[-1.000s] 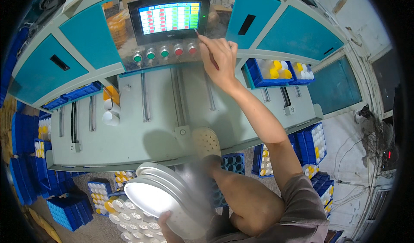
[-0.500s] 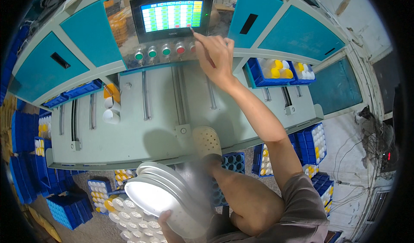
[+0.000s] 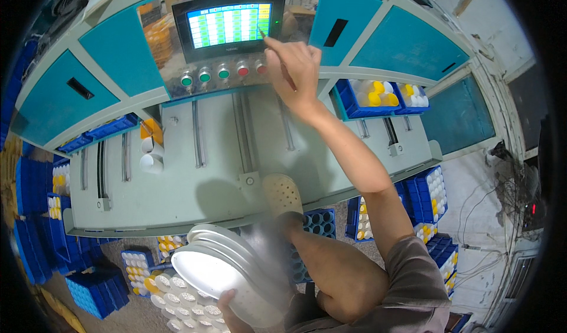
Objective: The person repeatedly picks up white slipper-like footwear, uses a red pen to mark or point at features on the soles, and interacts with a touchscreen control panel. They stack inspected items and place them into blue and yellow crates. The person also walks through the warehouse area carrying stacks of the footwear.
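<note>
My right hand (image 3: pixel 295 76) is raised to a lit touchscreen (image 3: pixel 229 24). Its fingers are closed around a slim brown stick (image 3: pixel 287 76) like a stylus, whose tip meets the screen's lower right part. Low in front of me, my left hand (image 3: pixel 233 312) grips the near rim of a stack of white round dishes (image 3: pixel 207 268). The dishes are tilted, and most of this hand's fingers are hidden beneath them. A row of green and red push buttons (image 3: pixel 223 73) lies below the screen.
My foot in a beige clog (image 3: pixel 282 194) rests at the edge of the pale machine bed (image 3: pixel 171 200). Two white cups (image 3: pixel 152 163) lie on the bed at left. Blue crates (image 3: pixel 354 99) hold yellow and white cups. White cups (image 3: pixel 183 300) and more crates (image 3: pixel 97 291) stand on the floor.
Red cells near the screen's lower edge are gone. The stick's tip has shifted slightly up on the screen. The view has moved a little; my left hand still holds the dishes.
</note>
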A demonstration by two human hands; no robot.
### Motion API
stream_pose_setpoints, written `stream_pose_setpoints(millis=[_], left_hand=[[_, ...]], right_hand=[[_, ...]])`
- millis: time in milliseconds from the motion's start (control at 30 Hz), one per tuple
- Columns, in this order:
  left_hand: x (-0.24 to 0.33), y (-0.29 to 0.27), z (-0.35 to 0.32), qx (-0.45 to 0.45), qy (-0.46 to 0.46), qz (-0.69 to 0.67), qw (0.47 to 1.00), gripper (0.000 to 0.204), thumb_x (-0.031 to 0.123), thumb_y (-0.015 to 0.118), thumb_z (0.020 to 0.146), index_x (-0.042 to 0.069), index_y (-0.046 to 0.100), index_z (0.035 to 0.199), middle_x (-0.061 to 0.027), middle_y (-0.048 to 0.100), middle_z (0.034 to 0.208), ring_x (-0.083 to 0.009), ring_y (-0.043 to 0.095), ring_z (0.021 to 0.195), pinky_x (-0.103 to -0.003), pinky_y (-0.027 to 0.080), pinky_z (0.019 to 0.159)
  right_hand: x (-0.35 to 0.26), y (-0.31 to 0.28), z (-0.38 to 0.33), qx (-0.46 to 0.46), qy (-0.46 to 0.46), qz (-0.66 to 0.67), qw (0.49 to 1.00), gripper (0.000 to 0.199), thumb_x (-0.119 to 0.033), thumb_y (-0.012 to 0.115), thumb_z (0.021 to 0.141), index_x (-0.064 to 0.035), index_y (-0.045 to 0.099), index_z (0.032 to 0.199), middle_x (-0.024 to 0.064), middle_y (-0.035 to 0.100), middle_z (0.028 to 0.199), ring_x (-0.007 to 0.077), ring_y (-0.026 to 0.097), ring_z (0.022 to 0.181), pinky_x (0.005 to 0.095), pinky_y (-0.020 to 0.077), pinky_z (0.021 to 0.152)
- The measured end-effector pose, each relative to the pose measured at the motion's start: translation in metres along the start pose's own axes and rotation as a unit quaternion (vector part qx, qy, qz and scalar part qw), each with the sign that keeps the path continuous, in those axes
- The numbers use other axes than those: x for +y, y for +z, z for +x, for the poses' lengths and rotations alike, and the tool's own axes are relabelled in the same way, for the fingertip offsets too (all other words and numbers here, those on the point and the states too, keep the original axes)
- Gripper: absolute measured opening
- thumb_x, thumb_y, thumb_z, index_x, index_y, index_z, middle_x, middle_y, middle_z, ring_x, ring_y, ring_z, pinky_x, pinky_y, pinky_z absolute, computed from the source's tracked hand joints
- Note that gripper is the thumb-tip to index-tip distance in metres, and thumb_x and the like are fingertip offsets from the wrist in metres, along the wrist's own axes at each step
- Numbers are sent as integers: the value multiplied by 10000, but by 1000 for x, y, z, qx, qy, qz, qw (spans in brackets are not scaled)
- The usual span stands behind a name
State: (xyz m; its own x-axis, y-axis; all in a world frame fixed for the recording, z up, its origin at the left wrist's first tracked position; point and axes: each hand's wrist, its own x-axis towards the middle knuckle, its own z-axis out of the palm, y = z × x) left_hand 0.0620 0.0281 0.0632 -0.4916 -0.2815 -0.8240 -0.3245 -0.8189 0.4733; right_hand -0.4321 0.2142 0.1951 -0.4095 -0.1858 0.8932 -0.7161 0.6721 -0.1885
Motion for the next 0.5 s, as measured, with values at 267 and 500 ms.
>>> stream_pose_setpoints(millis=[267,500], left_hand=[[4,14,-13,1,29,3,1000,748,356,670,673,-105,528,1245,-237,647,1050,-359,646,910,-425,539,806],[13,-46,-65,-85,86,-15,993,613,312,657,712,-114,596,1148,-229,651,1047,-347,637,924,-419,515,845]], right_hand=[[5,-5,17,39,2,-14,999,199,-127,698,884,-90,702,1080,20,697,884,184,611,844,389,346,830],[-103,-103,-16,-114,162,278,940,132,-58,710,901,-57,686,1031,57,692,888,153,642,792,292,481,685]])
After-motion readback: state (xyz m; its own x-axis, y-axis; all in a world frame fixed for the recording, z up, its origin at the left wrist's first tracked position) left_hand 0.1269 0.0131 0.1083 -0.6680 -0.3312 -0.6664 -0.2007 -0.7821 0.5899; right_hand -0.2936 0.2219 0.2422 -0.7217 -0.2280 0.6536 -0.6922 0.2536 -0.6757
